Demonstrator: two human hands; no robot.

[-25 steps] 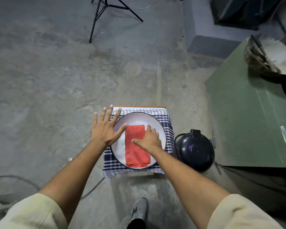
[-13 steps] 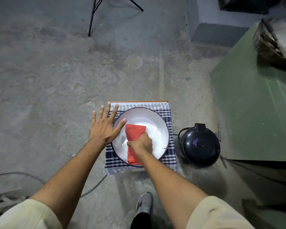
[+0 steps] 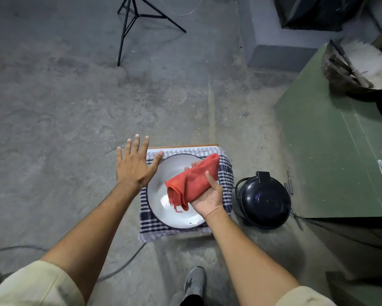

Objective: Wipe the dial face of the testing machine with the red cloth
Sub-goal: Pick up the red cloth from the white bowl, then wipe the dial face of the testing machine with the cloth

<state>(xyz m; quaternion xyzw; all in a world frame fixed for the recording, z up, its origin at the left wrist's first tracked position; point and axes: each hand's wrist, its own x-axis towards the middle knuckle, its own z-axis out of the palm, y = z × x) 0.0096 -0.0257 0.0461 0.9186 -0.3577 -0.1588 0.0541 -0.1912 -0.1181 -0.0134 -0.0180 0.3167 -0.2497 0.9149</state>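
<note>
The right hand (image 3: 208, 198) is gripping the folded, nubby red cloth (image 3: 191, 182), fingers clamped around it, above the round, glossy white dial face (image 3: 163, 202). The left hand (image 3: 133, 166) is hovering flat at its rim, fingers spread apart.

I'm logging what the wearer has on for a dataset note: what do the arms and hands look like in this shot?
Both forearms are bare. Pale cream short sleeves end above the elbows. The left hand and right hand wear no gloves, and no rings, watch or bracelets show.
</note>
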